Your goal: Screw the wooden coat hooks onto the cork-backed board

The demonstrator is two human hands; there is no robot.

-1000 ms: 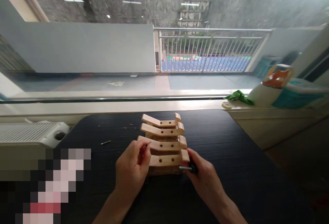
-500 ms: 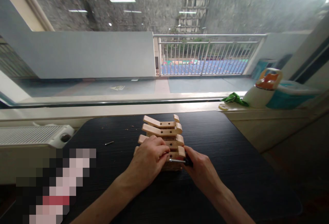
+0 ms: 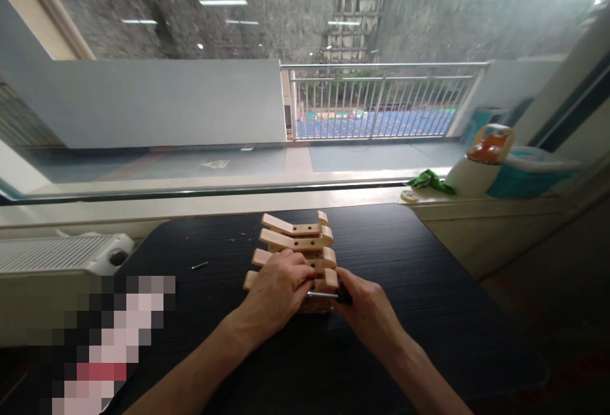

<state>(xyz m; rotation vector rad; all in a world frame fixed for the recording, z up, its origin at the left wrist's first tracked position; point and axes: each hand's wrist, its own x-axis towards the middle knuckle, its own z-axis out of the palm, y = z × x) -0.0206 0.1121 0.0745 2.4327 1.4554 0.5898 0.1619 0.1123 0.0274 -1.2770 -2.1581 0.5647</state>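
Observation:
Several pale wooden pieces, each with an angled arm, a curled end and dark holes, sit in a row on a base as one wooden rack. Over the nearer pieces lies my left hand, its fingers bent around the wood and partly hiding it. My right hand is closed on the dark handle of a screwdriver at the rack's right side. The metal shaft points left across the nearest piece, towards my left fingertips. Whether its tip touches a screw, I cannot tell.
The rack stands on a black table. A small metal pin and wood crumbs lie to the left. On the windowsill are a green cloth, a white and orange jug and a teal box. A radiator stands at left.
The whole view has shifted slightly, with the scene a little further left. Both hands keep their places at the rack, and the screwdriver still lies across the nearest piece.

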